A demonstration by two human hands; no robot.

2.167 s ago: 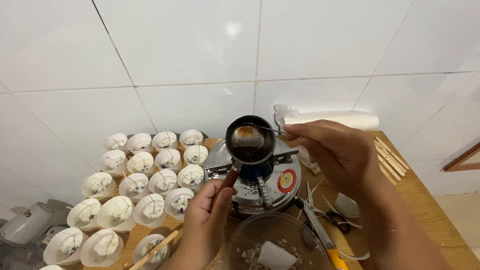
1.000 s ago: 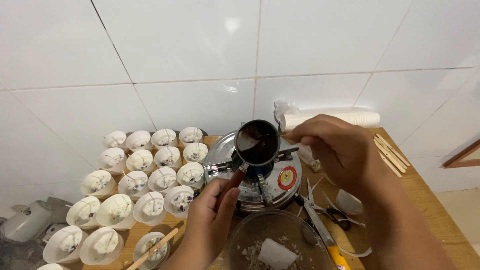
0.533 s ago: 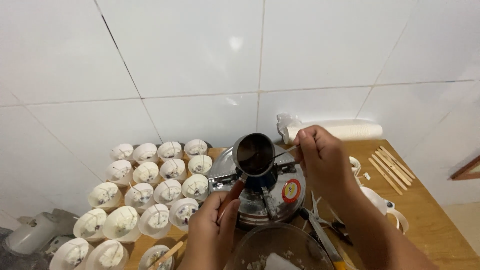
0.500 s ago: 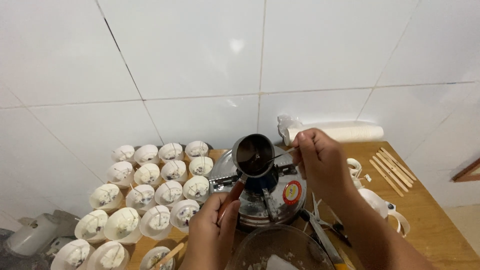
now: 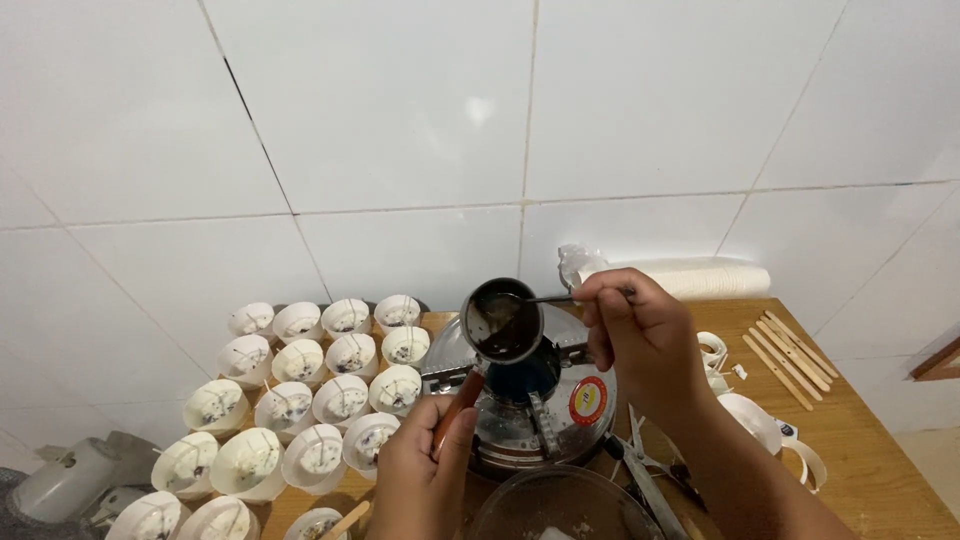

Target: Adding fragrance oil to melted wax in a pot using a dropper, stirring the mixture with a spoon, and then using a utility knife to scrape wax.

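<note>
My left hand (image 5: pixel 425 470) grips the brown handle of a small dark metal pot (image 5: pixel 502 322), held tilted just above a round silver stove (image 5: pixel 535 405). Dark liquid fills the pot. At the pot's right, my right hand (image 5: pixel 640 335) pinches a thin metal stirrer (image 5: pixel 555 298) whose tip reaches into the pot.
Several white paper cups (image 5: pixel 300 385) with dark bits and wicks stand in rows at the left. A glass bowl (image 5: pixel 565 510) sits at the near edge, scissors (image 5: pixel 645 475) beside it. A stack of paper cups (image 5: pixel 700 280), wooden sticks (image 5: pixel 785 355) and tape rolls (image 5: pixel 760 420) lie on the wooden table at the right.
The pot has been lifted slightly and tipped toward the left while the right hand keeps the stirrer in it. The view has shifted upward and closer.
</note>
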